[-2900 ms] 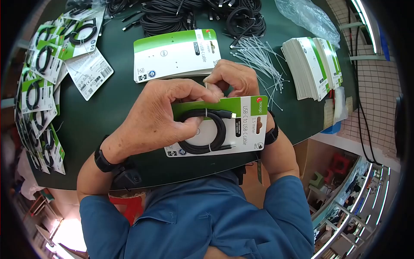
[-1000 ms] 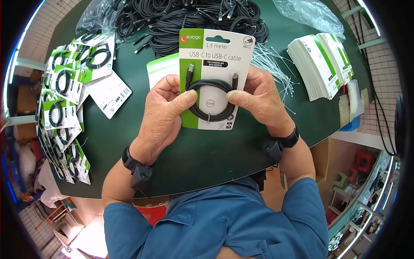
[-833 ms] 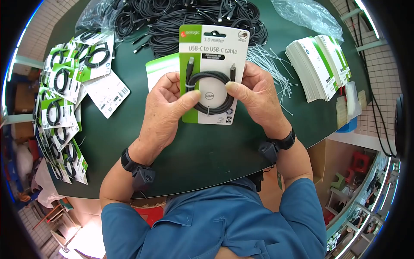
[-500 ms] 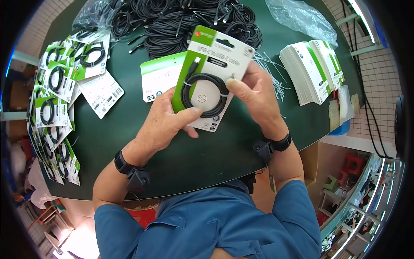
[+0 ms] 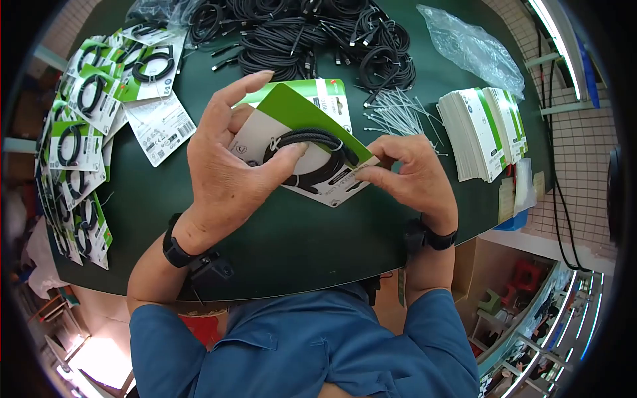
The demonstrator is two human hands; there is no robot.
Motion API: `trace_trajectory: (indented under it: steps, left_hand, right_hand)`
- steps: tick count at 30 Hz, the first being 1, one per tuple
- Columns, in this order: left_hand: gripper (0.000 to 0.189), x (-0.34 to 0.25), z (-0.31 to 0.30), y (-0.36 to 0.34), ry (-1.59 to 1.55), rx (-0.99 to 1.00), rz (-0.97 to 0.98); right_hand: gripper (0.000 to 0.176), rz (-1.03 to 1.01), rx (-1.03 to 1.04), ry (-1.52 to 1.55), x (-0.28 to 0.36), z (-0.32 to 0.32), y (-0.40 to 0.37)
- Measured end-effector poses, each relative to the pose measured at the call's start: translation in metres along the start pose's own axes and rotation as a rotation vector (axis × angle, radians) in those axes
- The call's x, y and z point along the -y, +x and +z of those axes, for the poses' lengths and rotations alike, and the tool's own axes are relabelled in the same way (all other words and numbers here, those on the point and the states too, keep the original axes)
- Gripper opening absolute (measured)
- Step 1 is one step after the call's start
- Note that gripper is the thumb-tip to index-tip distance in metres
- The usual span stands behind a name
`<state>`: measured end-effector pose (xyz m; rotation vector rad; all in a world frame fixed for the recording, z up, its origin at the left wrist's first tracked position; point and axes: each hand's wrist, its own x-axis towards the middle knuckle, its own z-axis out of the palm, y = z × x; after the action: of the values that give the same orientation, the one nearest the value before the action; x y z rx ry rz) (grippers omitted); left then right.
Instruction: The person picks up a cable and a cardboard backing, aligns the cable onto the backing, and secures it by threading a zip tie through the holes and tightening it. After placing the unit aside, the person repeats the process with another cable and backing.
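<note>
A green and white card (image 5: 275, 119) with a coiled black cable (image 5: 312, 136) on its face is held up between both hands, tilted sideways. My left hand (image 5: 229, 156) has its thumb on the coil and its fingers raised, partly behind the card. At the card's right end, my right hand (image 5: 405, 169) pinches a corner between thumb and fingers. Behind the held card, another green and white card (image 5: 332, 99) lies on the table. White cable ties (image 5: 401, 116) are strewn to the right of it.
Coiled black cables (image 5: 285, 43) cover the back of the dark green table (image 5: 265, 259). Cards with cables (image 5: 86, 99) are heaped at the left, and a blank-faced card (image 5: 159, 129) lies beside them. Stacked cards (image 5: 471, 132) stand at the right, below a clear plastic bag (image 5: 471, 50).
The held card has turned from nearly upright to sideways. My left hand has moved up with its fingers lifted, and my right hand now pinches a corner lower down.
</note>
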<state>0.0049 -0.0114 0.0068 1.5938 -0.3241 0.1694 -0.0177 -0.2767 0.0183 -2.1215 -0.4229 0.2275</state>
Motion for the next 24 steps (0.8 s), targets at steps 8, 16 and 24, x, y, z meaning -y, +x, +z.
trace_trajectory:
  steps: [8, 16, 24]
  left_hand:
    - [0.074, 0.01, -0.005, 0.009, -0.233, -0.072, -0.085]
    - [0.05, 0.018, -0.017, 0.007, -0.512, 0.108, -0.478]
    - [0.036, -0.002, -0.002, -0.005, -0.284, 0.18, -0.327]
  right_hand:
    - [0.015, 0.202, -0.11, 0.434, -0.004, 0.013, 0.003]
    - [0.022, 0.239, 0.117, 0.319, -0.008, 0.016, 0.005]
    - [0.047, -0.163, -0.402, 0.358, 0.005, 0.017, 0.008]
